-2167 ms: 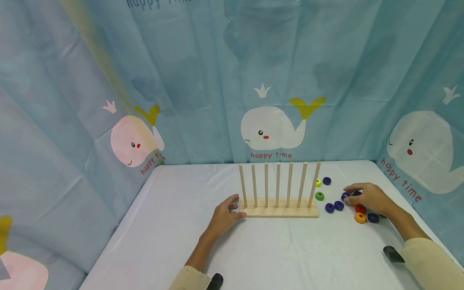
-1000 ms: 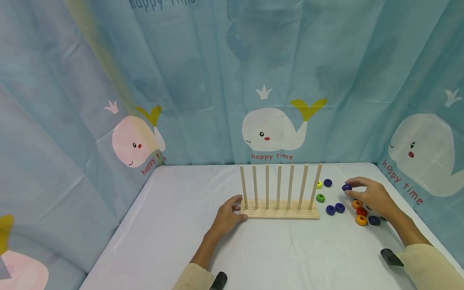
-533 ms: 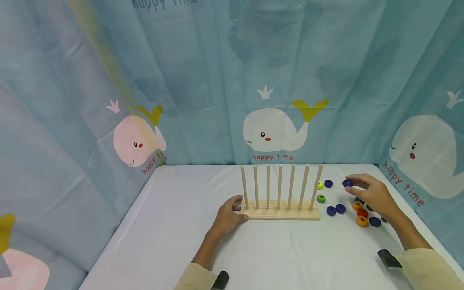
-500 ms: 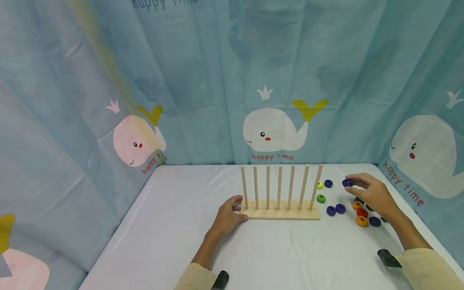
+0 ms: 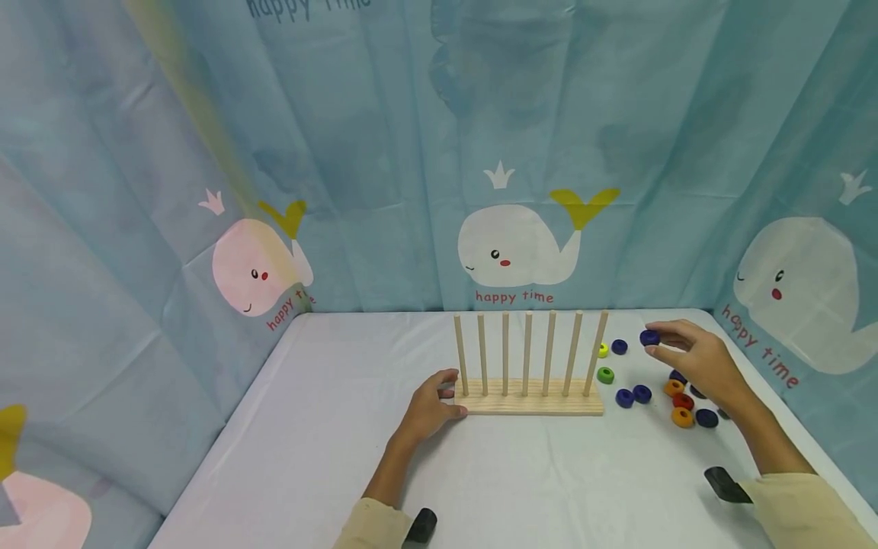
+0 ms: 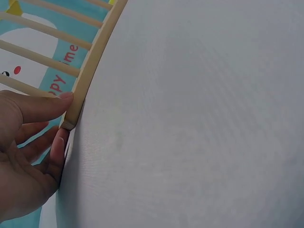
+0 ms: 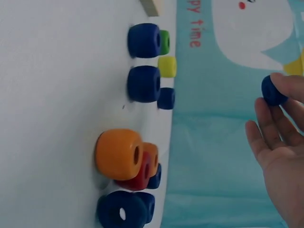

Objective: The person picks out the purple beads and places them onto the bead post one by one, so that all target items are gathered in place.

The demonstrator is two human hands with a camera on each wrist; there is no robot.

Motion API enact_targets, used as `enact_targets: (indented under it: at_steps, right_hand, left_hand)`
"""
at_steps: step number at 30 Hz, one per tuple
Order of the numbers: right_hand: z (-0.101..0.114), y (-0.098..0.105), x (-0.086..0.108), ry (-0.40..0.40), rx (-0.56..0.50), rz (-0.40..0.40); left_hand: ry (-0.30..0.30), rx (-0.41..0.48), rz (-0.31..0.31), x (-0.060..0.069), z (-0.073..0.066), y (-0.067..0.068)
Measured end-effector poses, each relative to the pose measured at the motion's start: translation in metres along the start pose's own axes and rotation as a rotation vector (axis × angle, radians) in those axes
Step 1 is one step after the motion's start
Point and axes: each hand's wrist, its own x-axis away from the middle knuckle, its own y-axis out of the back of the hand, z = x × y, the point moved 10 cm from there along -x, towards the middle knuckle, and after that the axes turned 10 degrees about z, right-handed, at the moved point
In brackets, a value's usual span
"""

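My left hand [image 5: 424, 413] holds the left end of a wooden peg stand [image 5: 528, 406], a flat base with several upright pegs that carry nothing. In the left wrist view, the thumb lies on the base's end and the fingers reach around its far side. Right of the stand and above the table, my right hand [image 5: 703, 364] pinches a dark blue bead [image 5: 649, 338] between thumb and fingers. The right wrist view shows that same blue bead [image 7: 273, 91] raised off the table, the other fingers spread loosely.
Loose beads lie right of the stand: green [image 5: 605, 375], yellow [image 5: 603, 350] partly behind a peg, several blue ones [image 5: 642, 393], orange [image 5: 682, 417] and red [image 5: 682, 401]. Some dark beads are partly hidden under the right forearm. A printed curtain [image 5: 384, 191] stands behind the white table [image 5: 329, 396].
My right hand has picked the blue bead out from the loose beads, lifted it and moved it slightly left. My left hand stays at the stand's left end.
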Motion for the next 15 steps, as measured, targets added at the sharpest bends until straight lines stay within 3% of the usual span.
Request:
enact_targets:
  at_steps: [9, 15]
  right_hand:
    - [0.021, 0.006, 0.001, 0.027, -0.007, -0.020]
    - [0.042, 0.017, 0.002, 0.091, -0.006, -0.064]
  left_hand:
    - [-0.015, 0.073, -0.028, -0.004, 0.003, -0.001]
    - [-0.047, 0.137, -0.040, -0.004, 0.003, -0.002]
